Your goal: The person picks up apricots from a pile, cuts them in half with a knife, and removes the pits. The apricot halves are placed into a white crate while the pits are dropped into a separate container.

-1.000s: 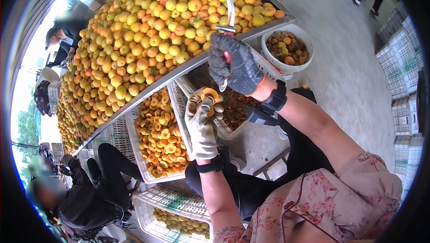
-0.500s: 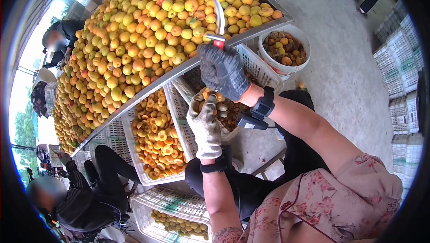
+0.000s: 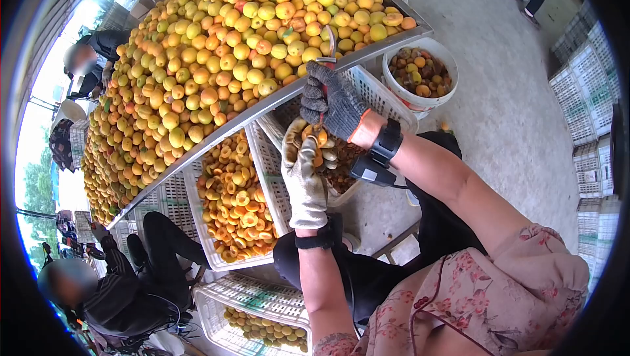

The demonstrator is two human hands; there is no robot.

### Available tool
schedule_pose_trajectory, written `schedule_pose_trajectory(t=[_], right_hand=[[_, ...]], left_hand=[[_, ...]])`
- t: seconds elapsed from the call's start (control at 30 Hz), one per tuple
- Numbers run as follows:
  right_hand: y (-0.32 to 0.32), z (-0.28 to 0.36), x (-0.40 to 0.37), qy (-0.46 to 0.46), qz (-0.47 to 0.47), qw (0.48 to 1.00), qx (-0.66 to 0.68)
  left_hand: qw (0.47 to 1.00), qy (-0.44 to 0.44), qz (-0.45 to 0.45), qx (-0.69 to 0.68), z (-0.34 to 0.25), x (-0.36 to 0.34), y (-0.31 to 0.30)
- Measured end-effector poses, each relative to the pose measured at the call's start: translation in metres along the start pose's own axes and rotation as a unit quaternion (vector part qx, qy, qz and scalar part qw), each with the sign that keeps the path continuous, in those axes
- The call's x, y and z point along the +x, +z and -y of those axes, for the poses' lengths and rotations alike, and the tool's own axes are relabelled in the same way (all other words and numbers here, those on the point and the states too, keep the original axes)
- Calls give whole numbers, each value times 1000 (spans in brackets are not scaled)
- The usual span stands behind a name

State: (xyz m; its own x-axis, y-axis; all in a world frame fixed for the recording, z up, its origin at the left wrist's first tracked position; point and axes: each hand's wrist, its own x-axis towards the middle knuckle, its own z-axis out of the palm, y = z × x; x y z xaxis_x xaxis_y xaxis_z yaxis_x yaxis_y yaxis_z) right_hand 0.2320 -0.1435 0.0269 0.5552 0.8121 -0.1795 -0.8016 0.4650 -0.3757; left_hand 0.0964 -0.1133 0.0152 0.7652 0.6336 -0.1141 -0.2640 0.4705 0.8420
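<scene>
My left hand (image 3: 303, 175), in a cream-coloured glove, is closed around an apricot (image 3: 321, 137) that looks split, orange flesh showing. Right above it, my right hand (image 3: 336, 103), in a dark grey glove with an orange cuff, grips a curved knife (image 3: 332, 42). The blade points up and away, past the table edge, and most of the handle is hidden by the fingers. Both hands meet over a crate with dark brown pits or scraps (image 3: 342, 175). To the left, a white crate (image 3: 283, 215) is filled with apricot halves (image 3: 237, 202).
A metal-edged table (image 3: 262, 106) carries a big heap of whole apricots (image 3: 197, 61). A white bucket (image 3: 420, 101) of discoloured fruit stands right of it. Another crate (image 3: 256, 293) with fruit is below. Co-workers sit at left; stacked crates (image 3: 574, 106) line the right.
My right hand has turned and come down against the left hand, and the knife blade shows less. The apricot in my left hand now shows more orange flesh.
</scene>
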Motion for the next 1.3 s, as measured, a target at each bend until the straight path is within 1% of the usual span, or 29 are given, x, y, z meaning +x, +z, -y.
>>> schedule_pose_trajectory(t=[0.03, 0.07, 0.1, 0.13, 0.17, 0.2, 0.23, 0.3, 0.37, 0.43, 0.5, 0.57, 0.63, 0.67, 0.73, 0.77, 0.83, 0.87, 0.9, 0.93, 0.97, 1.0, 1.03, 1.1, 1.13, 1.17, 1.2, 1.23, 1.3], right_hand=[[0, 3, 0, -12, -24, 999, -18], [-10, 7, 2, -27, 11, 998, -56], [-1, 13, -6, -27, 15, 998, -58], [10, 18, -14, -53, 9, 970, -238], [17, 22, -19, -80, 4, 908, -411], [11, 22, -18, -107, 44, 842, -528], [-8, 13, -2, -256, 128, 707, -647], [-15, 16, -14, -284, 205, 551, -757], [-20, 10, -22, -284, 200, 535, -770], [-21, 11, -23, -258, 218, 472, -814], [-20, 3, -30, -273, 204, 472, -813], [-25, -2, -31, -281, 186, 492, -803], [-29, -5, -27, -273, 135, 552, -776], [-31, -4, -24, -276, 137, 551, -776], [-38, -7, -24, -285, 90, 635, -713], [-39, -7, -20, -190, 27, 767, -613], [-17, 11, -24, -95, -77, 781, -613], [-18, 12, -24, -133, -29, 816, -562], [-19, 12, -24, -135, -22, 816, -561], [-21, 13, -26, -90, -2, 761, -643], [-22, 11, -27, -45, 17, 696, -717], [-21, 5, -25, -75, 68, 635, -766], [-19, 4, -25, -77, 71, 635, -765], [-1, 6, -30, 135, -21, 691, -710], [-9, 5, -24, 135, -17, 689, -712], [-25, 5, -13, 50, 38, 596, -800], [-32, 5, -8, -35, 92, 488, -867], [-38, 5, -5, -34, 95, 487, -867], [-39, 3, -1, -91, -4, 443, -892]], left_hand=[[1000, 1, 0, 0, 2, 1, -4], [1000, -25, -3, -6, 6, 5, -12], [999, -49, -5, -12, 7, 9, -18], [998, -55, -16, -21, 8, 10, -21], [998, -48, -18, -21, 5, 11, -20], [998, -53, -24, -28, 2, 10, -19], [997, -59, -31, -35, 0, 9, -18], [997, -51, -43, -38, -3, 9, -19], [997, -40, -58, 43, -9, 5, -17], [996, -48, -49, 51, -1, 5, -27], [994, -62, -74, 47, 8, 7, -32], [994, -67, -74, 54, 11, 11, -34], [994, -87, -52, 45, 8, 14, -30], [992, -92, -58, 67, 0, 12, -22], [991, -87, -49, 85, 0, 11, -21], [991, -81, -39, 103, 0, 11, -21], [972, -79, -35, 219, -1, 9, -17], [946, -56, -42, 317, 0, 9, -16], [909, -32, -50, 412, 2, 6, -15], [856, 114, -56, 501, 27, 13, -31], [838, 73, -37, 539, 17, 10, -25], [818, 42, -41, 572, 12, 9, -21], [796, 11, -45, 603, 10, 9, -18], [794, 24, -46, 606, 14, 7, -26], [778, 51, -44, 624, 15, 6, -29], [761, 76, -42, 642, 14, 3, -32], [736, 141, -33, 661, 9, -3, -35], [736, 141, -36, 661, 1, -6, -39], [749, 90, -66, 653, -21, -12, -51]])
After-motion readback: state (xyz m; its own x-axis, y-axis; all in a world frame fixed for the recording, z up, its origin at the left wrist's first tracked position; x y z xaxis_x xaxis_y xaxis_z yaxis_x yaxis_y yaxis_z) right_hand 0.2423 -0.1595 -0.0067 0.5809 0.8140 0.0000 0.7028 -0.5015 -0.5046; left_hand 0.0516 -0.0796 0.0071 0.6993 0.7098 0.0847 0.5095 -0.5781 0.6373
